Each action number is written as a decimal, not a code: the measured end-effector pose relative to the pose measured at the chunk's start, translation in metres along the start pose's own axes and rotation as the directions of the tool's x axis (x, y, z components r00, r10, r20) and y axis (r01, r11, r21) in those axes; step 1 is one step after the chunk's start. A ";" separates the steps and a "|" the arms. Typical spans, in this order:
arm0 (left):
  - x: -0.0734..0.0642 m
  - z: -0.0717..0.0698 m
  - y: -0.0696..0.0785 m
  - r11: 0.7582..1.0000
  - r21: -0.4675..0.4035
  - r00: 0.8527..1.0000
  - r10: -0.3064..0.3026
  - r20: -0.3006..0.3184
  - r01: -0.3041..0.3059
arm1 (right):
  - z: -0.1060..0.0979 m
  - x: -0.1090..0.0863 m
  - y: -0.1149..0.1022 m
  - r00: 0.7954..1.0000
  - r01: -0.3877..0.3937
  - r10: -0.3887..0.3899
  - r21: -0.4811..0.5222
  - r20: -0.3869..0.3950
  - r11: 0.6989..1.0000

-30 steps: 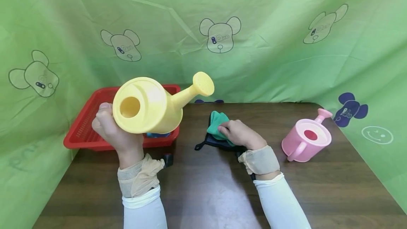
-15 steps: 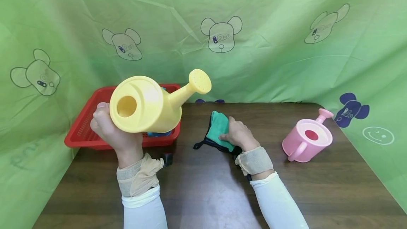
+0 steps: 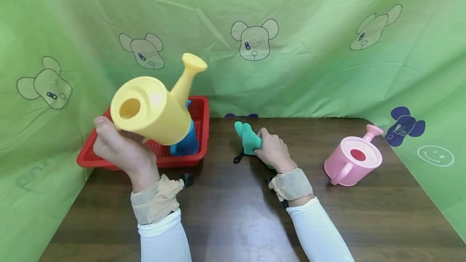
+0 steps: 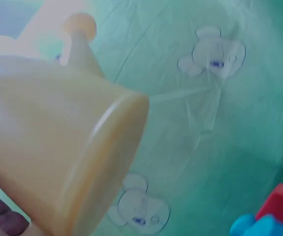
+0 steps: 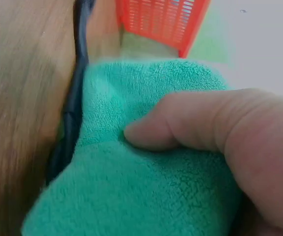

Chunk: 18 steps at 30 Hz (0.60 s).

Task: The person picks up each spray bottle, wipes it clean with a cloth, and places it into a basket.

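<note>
A yellow watering can (image 3: 160, 112) is held up by my left hand (image 3: 123, 153), which grips it at the handle side, left of its body. Its spout points up and to the right, over the red basket. In the left wrist view the can's body (image 4: 68, 142) fills the left half, with curled fingers at the lower corner. My right hand (image 3: 274, 151) pinches a green cloth with black edging (image 3: 250, 140) at the middle of the table. The right wrist view shows the thumb (image 5: 156, 130) pressed into the cloth's folded pile (image 5: 131, 182).
A red basket (image 3: 204, 128) stands at the back left, with a blue item (image 3: 187, 142) in it. On the right a pink watering can (image 3: 353, 161) stands upright on the brown wooden table (image 3: 233, 221). Green curtain (image 3: 298, 80) surrounds the table's back and sides.
The yellow watering can has moved left and up, its spout swinging more upright, so more of the basket and blue item shows. My right hand has regripped the cloth, now bunched and lifted.
</note>
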<state>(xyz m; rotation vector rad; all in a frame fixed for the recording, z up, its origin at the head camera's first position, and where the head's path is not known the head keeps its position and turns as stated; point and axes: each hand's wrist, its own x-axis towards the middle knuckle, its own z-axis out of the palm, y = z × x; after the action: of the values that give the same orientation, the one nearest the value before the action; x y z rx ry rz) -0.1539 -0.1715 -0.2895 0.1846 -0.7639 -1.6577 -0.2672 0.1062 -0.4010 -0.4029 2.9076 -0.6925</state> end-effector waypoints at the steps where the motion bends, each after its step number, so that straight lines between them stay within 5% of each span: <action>1: 0.002 -0.002 0.001 1.000 0.009 1.000 -0.008 -0.021 0.008 | 0.000 0.000 0.000 1.000 -0.010 0.010 0.004 -0.003 1.000; 7: 0.019 -0.015 -0.001 0.995 0.099 0.996 0.022 -0.085 -0.013 | 0.003 -0.002 0.004 1.000 -0.027 0.027 -0.004 0.012 1.000; 11: 0.034 -0.026 -0.006 0.968 0.251 0.995 0.024 -0.097 0.002 | 0.003 -0.002 0.004 1.000 -0.008 0.008 -0.006 0.007 1.000; 14: 0.047 -0.031 -0.011 0.915 0.400 0.997 -0.018 -0.081 0.049 | 0.001 -0.001 0.003 1.000 0.009 -0.009 -0.016 0.000 1.000; 18: 0.063 -0.035 -0.019 0.801 0.591 0.996 -0.089 -0.032 0.091 | -0.002 0.000 0.002 1.000 0.016 -0.016 -0.026 0.001 1.000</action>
<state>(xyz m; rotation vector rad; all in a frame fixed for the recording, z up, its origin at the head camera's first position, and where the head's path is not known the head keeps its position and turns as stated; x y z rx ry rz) -0.1673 -0.2421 -0.3091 0.6766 -1.2775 -1.4548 -0.2678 0.1090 -0.4001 -0.4291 2.9184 -0.6573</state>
